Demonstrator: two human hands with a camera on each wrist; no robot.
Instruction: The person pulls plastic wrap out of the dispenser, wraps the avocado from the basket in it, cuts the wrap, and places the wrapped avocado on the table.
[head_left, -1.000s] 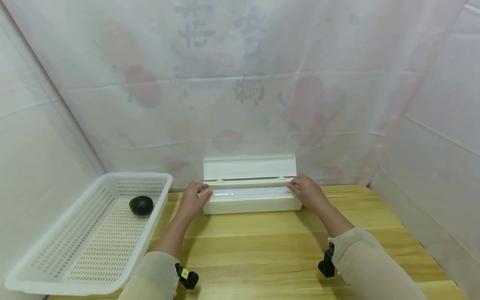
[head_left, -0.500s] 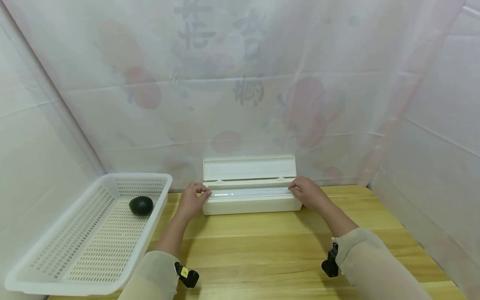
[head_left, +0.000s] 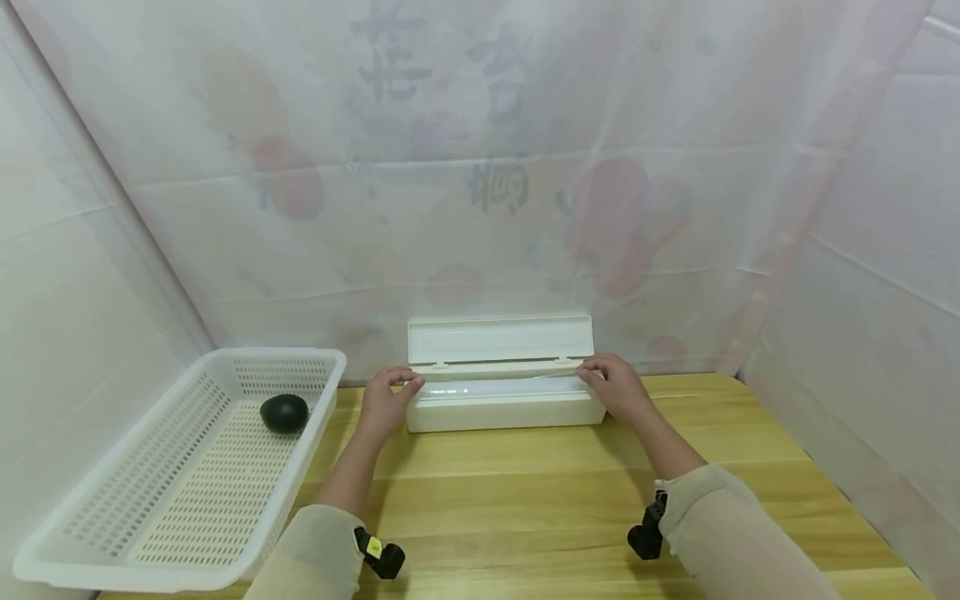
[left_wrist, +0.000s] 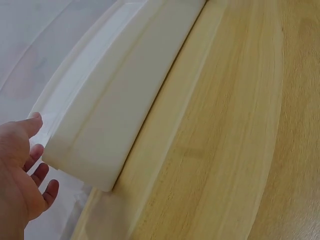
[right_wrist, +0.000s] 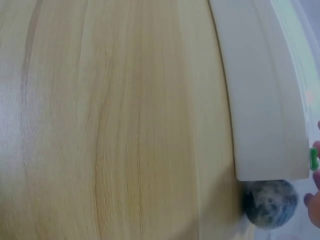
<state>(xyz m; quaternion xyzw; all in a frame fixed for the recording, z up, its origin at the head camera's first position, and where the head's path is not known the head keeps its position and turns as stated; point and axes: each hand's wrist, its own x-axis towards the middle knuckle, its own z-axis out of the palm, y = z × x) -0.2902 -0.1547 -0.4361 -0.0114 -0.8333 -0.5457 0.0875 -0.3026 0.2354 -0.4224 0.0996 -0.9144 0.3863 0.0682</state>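
Note:
A long white plastic wrap dispenser box (head_left: 504, 414) stands at the back of the wooden table, its lid (head_left: 500, 340) raised. Inside lies a roll of clear plastic wrap (head_left: 498, 387). At the box's left end, my left hand (head_left: 384, 404) brings thumb and forefinger together at the wrap's edge; the left wrist view shows the other fingers loosely bent beside the box. My right hand (head_left: 617, 386) pinches the wrap at the right end, where a thin lifted edge shows. A small green piece (right_wrist: 314, 159) sits by the right fingers. Film between the hands is hard to see.
A white perforated basket (head_left: 339, 396) stands on the left, holding a dark green rounded thing (head_left: 284, 413). Past the box's right end, the right wrist view shows a dark mottled round thing (right_wrist: 271, 204). A patterned curtain (head_left: 457, 233) hangs close behind the box.
The left fingertips have drawn together at the box's left end. A thin edge of wrap now shows raised near the right hand. Box and basket stay in place.

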